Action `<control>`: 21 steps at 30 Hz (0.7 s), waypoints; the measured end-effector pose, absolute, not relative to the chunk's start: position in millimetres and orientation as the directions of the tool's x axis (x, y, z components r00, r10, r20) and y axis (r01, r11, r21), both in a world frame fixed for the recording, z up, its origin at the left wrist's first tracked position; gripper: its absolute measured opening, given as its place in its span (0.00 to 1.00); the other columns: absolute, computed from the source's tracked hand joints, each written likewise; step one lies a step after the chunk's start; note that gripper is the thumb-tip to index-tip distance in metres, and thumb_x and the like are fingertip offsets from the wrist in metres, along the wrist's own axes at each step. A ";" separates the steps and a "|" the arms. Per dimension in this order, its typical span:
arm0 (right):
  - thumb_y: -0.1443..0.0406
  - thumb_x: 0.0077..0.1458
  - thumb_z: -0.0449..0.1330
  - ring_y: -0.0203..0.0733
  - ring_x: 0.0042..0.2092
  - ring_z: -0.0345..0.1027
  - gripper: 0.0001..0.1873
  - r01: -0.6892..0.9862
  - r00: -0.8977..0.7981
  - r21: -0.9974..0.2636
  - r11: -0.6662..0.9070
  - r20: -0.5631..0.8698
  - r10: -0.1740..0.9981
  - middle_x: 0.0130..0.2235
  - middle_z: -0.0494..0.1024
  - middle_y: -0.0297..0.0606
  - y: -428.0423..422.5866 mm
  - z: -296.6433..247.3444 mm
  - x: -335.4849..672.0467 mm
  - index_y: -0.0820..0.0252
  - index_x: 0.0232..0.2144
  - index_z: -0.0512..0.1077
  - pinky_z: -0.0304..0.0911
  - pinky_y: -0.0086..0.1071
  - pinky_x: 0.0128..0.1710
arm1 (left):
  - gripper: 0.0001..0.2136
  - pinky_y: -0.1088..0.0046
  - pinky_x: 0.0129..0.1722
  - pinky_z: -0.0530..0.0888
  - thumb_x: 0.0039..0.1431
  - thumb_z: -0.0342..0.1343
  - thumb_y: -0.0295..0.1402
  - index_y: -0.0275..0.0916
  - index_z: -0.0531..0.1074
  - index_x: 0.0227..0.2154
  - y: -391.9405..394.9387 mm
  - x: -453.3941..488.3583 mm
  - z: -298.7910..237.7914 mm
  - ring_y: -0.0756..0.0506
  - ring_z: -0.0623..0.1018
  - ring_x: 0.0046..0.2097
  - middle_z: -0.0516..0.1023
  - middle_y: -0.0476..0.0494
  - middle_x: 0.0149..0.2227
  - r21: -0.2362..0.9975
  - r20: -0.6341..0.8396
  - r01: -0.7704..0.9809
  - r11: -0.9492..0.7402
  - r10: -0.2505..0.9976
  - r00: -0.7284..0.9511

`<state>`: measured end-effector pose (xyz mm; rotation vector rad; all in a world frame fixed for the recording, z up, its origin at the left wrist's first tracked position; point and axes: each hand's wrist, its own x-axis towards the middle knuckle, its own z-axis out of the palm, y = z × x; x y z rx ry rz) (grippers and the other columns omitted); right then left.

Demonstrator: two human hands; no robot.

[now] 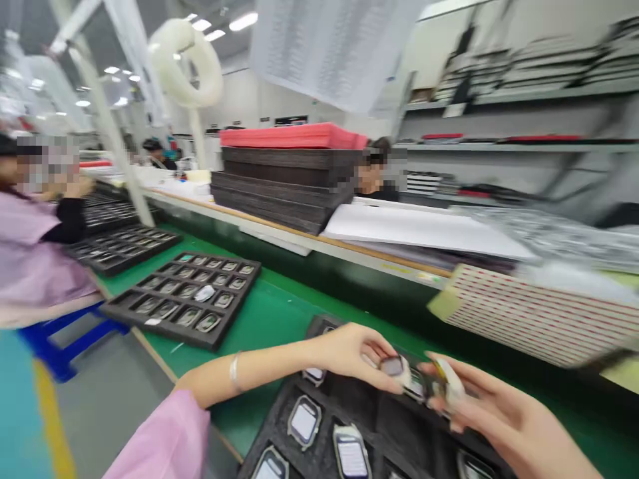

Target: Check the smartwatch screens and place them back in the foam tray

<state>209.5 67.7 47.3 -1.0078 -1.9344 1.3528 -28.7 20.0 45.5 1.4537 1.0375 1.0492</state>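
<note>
My left hand [357,356] is closed in a pinch on a small watch-like device [393,366] held above a black foam tray [379,426]. My right hand [499,409] is just to its right, fingers partly curled round a small white and yellow piece [449,386]. The two hands nearly touch over the tray. Several more devices with pale screens [304,420] lie in the tray's pockets below my hands. The view is smeared by motion.
A second black tray [124,309] of devices lies on the green belt [279,313] to the left. A person in pink sits at far left. Stacked dark trays under red sheets [294,173] stand on the raised shelf. A striped white box [534,316] is at right.
</note>
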 end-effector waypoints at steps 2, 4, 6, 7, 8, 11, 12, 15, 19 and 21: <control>0.58 0.46 0.67 0.49 0.33 0.73 0.29 0.118 -0.520 -0.988 0.100 0.025 0.854 0.39 0.77 0.48 54.5 67.6 205.7 0.63 0.49 0.69 0.70 0.34 0.24 | 0.24 0.67 0.39 0.72 0.35 0.71 0.33 0.35 0.74 0.39 17.3 -19.7 50.2 0.43 0.76 0.38 0.76 0.41 0.37 0.989 0.126 -0.098 -0.108 0.969 0.210; 0.61 0.44 0.69 0.39 0.28 0.67 0.27 0.009 -0.474 -0.995 0.102 0.086 0.876 0.40 0.74 0.43 45.6 78.7 200.8 0.61 0.47 0.69 0.64 0.28 0.19 | 0.23 0.68 0.43 0.71 0.41 0.68 0.32 0.37 0.72 0.43 14.5 -10.7 56.3 0.44 0.76 0.43 0.76 0.41 0.41 0.974 0.173 -0.185 -0.130 0.955 0.240; 0.65 0.42 0.70 0.32 0.25 0.62 0.26 -0.059 -0.452 -0.991 0.121 0.134 0.882 0.37 0.71 0.37 40.2 81.4 198.0 0.59 0.44 0.69 0.59 0.23 0.16 | 0.22 0.71 0.44 0.70 0.38 0.68 0.26 0.37 0.73 0.40 10.6 -2.5 61.8 0.44 0.76 0.43 0.77 0.42 0.41 0.927 0.212 -0.347 -0.144 0.963 0.164; 0.66 0.43 0.69 0.30 0.24 0.59 0.25 -0.080 -0.428 -0.989 0.126 0.148 0.892 0.36 0.71 0.36 38.5 80.3 197.6 0.58 0.45 0.68 0.57 0.21 0.16 | 0.20 0.72 0.43 0.70 0.39 0.67 0.25 0.37 0.74 0.40 8.2 1.0 63.7 0.45 0.75 0.43 0.77 0.42 0.41 0.913 0.198 -0.389 -0.124 0.968 0.155; 0.67 0.44 0.68 0.29 0.23 0.58 0.25 -0.102 -0.422 -0.988 0.119 0.151 0.894 0.36 0.71 0.35 37.1 78.0 197.8 0.58 0.45 0.66 0.56 0.20 0.15 | 0.19 0.73 0.42 0.70 0.41 0.66 0.24 0.37 0.73 0.40 5.8 4.0 64.6 0.45 0.76 0.42 0.78 0.42 0.40 0.900 0.172 -0.427 -0.090 0.973 0.157; 0.69 0.44 0.67 0.31 0.27 0.62 0.28 -0.138 -0.453 -0.989 0.056 0.113 0.885 0.36 0.72 0.36 35.5 67.2 200.9 0.58 0.48 0.64 0.58 0.19 0.15 | 0.17 0.72 0.41 0.69 0.47 0.59 0.22 0.38 0.71 0.42 1.0 9.9 60.2 0.46 0.76 0.41 0.79 0.41 0.41 0.890 0.077 -0.457 -0.001 0.986 0.149; 0.69 0.43 0.68 0.33 0.28 0.64 0.30 -0.137 -0.471 -0.990 0.025 0.088 0.878 0.36 0.72 0.36 35.4 63.3 202.2 0.59 0.49 0.63 0.60 0.20 0.16 | 0.18 0.72 0.42 0.68 0.47 0.58 0.21 0.38 0.71 0.42 0.7 11.0 56.7 0.46 0.76 0.41 0.79 0.41 0.41 0.887 0.055 -0.461 0.017 0.988 0.142; 0.69 0.41 0.69 0.36 0.29 0.67 0.37 -0.117 -0.517 -0.992 -0.055 0.013 0.856 0.36 0.73 0.37 33.8 54.8 205.3 0.60 0.54 0.61 0.64 0.22 0.16 | 0.20 0.72 0.42 0.68 0.43 0.57 0.17 0.37 0.71 0.42 3.1 12.8 44.1 0.47 0.75 0.41 0.79 0.41 0.41 0.860 -0.024 -0.501 0.100 0.987 0.156; 0.66 0.52 0.61 0.37 0.28 0.71 0.31 -0.133 -0.497 -0.988 -0.082 -0.005 0.868 0.35 0.72 0.38 27.1 54.6 204.4 0.60 0.57 0.58 0.65 0.23 0.16 | 0.23 0.71 0.41 0.70 0.37 0.55 0.14 0.35 0.72 0.41 6.7 13.3 33.5 0.46 0.76 0.40 0.79 0.40 0.38 0.778 -0.123 -0.589 0.218 0.973 0.197; 0.66 0.56 0.56 0.37 0.27 0.72 0.27 -0.144 -0.476 -0.986 -0.081 -0.003 0.880 0.33 0.72 0.36 25.2 56.1 202.8 0.60 0.57 0.58 0.64 0.22 0.16 | 0.24 0.68 0.44 0.70 0.36 0.53 0.14 0.34 0.72 0.41 6.4 13.3 32.2 0.44 0.76 0.43 0.79 0.40 0.38 0.742 -0.126 -0.632 0.224 0.972 0.198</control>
